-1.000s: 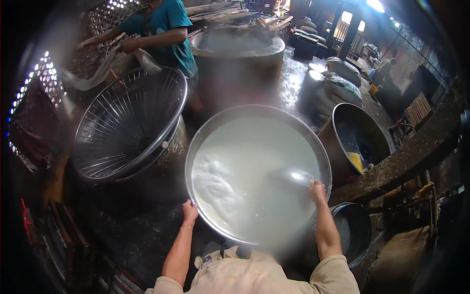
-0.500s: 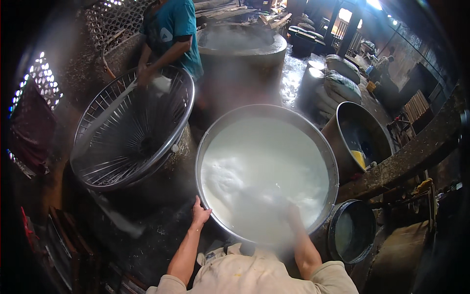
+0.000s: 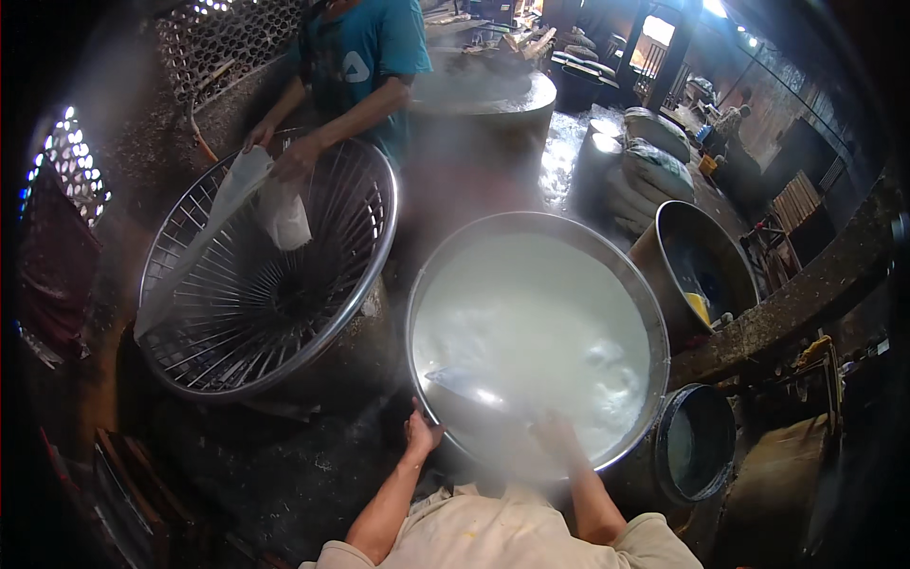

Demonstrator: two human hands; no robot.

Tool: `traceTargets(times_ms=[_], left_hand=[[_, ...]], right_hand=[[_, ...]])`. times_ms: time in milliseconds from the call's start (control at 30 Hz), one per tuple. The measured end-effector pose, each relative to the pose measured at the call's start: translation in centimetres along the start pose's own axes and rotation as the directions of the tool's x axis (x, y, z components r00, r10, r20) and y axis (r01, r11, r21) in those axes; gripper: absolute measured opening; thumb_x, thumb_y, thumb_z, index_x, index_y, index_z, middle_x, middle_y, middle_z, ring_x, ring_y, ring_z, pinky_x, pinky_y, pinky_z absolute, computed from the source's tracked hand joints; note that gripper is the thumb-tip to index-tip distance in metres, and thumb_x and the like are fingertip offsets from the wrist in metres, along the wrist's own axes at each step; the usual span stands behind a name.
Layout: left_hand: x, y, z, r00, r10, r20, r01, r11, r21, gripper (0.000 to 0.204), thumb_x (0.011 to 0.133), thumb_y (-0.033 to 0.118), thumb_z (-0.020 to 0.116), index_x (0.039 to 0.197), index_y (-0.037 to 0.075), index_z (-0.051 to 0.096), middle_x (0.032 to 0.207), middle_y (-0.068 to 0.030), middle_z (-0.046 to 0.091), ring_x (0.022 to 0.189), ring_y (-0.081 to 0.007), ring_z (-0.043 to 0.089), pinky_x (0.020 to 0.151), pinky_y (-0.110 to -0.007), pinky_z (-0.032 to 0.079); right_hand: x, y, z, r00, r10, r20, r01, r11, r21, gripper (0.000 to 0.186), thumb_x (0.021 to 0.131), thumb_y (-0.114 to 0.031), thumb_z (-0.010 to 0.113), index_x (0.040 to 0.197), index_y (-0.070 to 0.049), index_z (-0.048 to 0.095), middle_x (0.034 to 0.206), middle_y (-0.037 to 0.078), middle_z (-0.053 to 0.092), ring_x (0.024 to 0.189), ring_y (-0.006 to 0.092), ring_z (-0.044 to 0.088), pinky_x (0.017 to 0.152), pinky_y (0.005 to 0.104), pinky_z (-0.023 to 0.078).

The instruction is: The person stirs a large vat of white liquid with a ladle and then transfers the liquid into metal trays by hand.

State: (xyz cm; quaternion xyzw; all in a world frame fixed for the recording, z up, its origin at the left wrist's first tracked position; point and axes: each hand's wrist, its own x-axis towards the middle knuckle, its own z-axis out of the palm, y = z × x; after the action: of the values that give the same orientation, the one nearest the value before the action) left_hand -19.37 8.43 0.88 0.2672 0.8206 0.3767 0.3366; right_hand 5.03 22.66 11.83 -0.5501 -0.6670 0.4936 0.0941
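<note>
A wide steel vat (image 3: 658, 360) of milky, steaming liquid stands before me. My left hand (image 3: 422, 429) grips its rim at the lower left. My right hand (image 3: 555, 431), blurred by steam at the vat's near side, is closed on the handle end of a shiny metal scoop (image 3: 464, 387) that reaches leftward through the liquid. To the left, a large round basket of steel bars (image 3: 387, 218) rests tilted on a drum. A co-worker in a teal shirt (image 3: 365, 47) holds a pale cloth (image 3: 284, 213) over it with both hands.
A steaming round cauldron (image 3: 493, 128) stands behind the vat. At the right are a tilted steel tub (image 3: 664, 242), a smaller dark bucket (image 3: 682, 408) and a curved ledge (image 3: 787, 308). Stacked sacks (image 3: 649, 175) stand farther back, with another person (image 3: 732, 123) beyond them.
My right hand has moved left and toward me, sweeping the scoop across to the vat's left side. The co-worker has brought the cloth down into the barred basket. The view has shifted slightly.
</note>
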Motion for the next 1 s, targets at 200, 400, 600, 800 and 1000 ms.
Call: traceTargets(times_ms=[200, 400, 600, 800, 1000], left_hand=[[-0.6, -0.4, -1.4, 0.999, -0.048, 0.018, 0.046, 0.994, 0.097, 0.097, 0.066, 0.028, 0.071, 0.14, -0.004, 0.016, 0.099, -0.0194, 0.063, 0.098, -0.0364, 0.058, 0.089, -0.041, 0.044], [-1.4, 3.7, -2.5, 0.99, -0.121, 0.072, 0.107, 0.978, 0.177, 0.095, 0.066, 0.026, 0.072, 0.139, -0.003, 0.018, 0.106, -0.0243, 0.06, 0.102, -0.039, 0.057, 0.092, -0.04, 0.043], [-0.8, 1.2, -1.6, 0.998, -0.061, 0.029, 0.059, 0.997, 0.044, 0.094, 0.066, 0.022, 0.074, 0.139, -0.002, 0.02, 0.11, -0.0247, 0.059, 0.103, -0.0381, 0.057, 0.093, -0.039, 0.043], [-0.7, 1.5, -1.5, 0.995, -0.093, 0.045, 0.088, 0.991, 0.098, 0.097, 0.065, 0.023, 0.075, 0.14, -0.002, 0.019, 0.115, -0.0241, 0.057, 0.111, -0.0395, 0.051, 0.099, -0.039, 0.037], [-0.5, 0.9, -0.9, 0.994, -0.113, 0.012, 0.111, 0.99, 0.087, 0.098, 0.064, 0.023, 0.076, 0.141, -0.001, 0.019, 0.118, -0.0236, 0.055, 0.113, -0.0373, 0.05, 0.103, -0.038, 0.033]], right_hand=[[6.0, -8.5, -1.6, 0.948, -0.311, -0.064, 0.298, 0.941, -0.158, 0.053, 0.068, -0.011, 0.066, 0.12, -0.008, 0.055, 0.069, 0.011, 0.064, 0.056, 0.0192, 0.062, 0.05, 0.0337, 0.052], [18.7, -10.2, 1.5, 0.944, -0.281, -0.173, 0.156, 0.842, -0.517, 0.037, 0.069, -0.02, 0.065, 0.102, -0.004, 0.058, 0.098, 0.019, 0.064, 0.093, 0.0373, 0.06, 0.081, 0.0453, 0.049], [19.4, -5.3, 2.4, 0.992, -0.12, -0.028, 0.076, 0.77, -0.633, 0.036, 0.067, -0.025, 0.073, 0.096, -0.005, 0.065, 0.1, 0.017, 0.064, 0.095, 0.0337, 0.062, 0.078, 0.0421, 0.051], [14.9, 2.2, 0.5, 0.999, -0.039, -0.036, 0.005, 0.747, -0.665, 0.028, 0.072, -0.021, 0.067, 0.096, -0.005, 0.065, 0.097, 0.019, 0.065, 0.093, 0.0349, 0.062, 0.078, 0.0435, 0.051], [10.1, 8.9, -3.4, 0.996, 0.012, -0.087, -0.064, 0.787, -0.613, 0.031, 0.084, -0.03, 0.051, 0.096, -0.005, 0.065, 0.097, 0.021, 0.064, 0.093, 0.036, 0.061, 0.079, 0.0443, 0.049]])
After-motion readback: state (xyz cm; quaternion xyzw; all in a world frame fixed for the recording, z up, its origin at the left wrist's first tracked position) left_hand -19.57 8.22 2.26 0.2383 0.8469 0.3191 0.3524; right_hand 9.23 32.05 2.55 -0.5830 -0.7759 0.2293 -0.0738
